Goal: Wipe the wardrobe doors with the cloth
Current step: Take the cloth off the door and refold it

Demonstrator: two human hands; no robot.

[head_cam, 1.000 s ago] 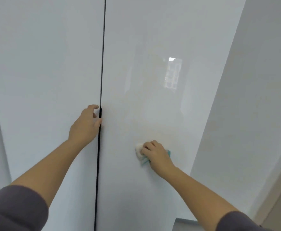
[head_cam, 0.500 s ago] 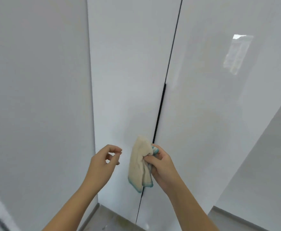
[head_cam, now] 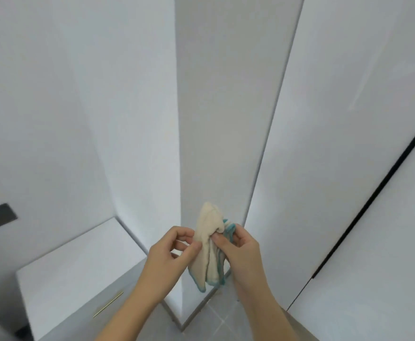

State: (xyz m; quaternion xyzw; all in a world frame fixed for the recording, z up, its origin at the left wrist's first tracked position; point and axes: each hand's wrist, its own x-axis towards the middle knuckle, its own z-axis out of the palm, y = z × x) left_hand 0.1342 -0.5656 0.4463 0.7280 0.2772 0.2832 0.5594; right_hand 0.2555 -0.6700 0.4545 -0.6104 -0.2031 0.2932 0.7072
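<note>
While the cream cloth [head_cam: 207, 244] with its teal hem is held up in the air between both hands, no surface is touched by it. Its left edge is pinched by the left hand [head_cam: 167, 254] between the thumb and curled fingers [head_cam: 180, 231]. Its bunched middle is clamped by the right hand [head_cam: 244, 252], with the thumb pressed into the folds and the other fingers wrapped behind. The lower corners are left hanging free beneath the hands. The step is judged to be a regathering or refolding of the cloth before it is put to a door.

Below the hands a tiled floor [head_cam: 228, 321] is seen, and to the left a low white cabinet top [head_cam: 78, 267]. Straight behind the cloth stands a white pillar [head_cam: 226, 107]. Further right the glossy wardrobe doors [head_cam: 336, 143] are seen, parted by a dark gap [head_cam: 378, 190] and well apart from the cloth.

Several faults could follow from here. If one pinch is loosened while the folds are rearranged, the cloth could be dropped onto the floor, and grit could then be carried onto the gloss finish. If the cloth is applied still bunched, little of it would be pressed flat and streaks could be left. A dangling hem could also be caught in the dark gap.
</note>
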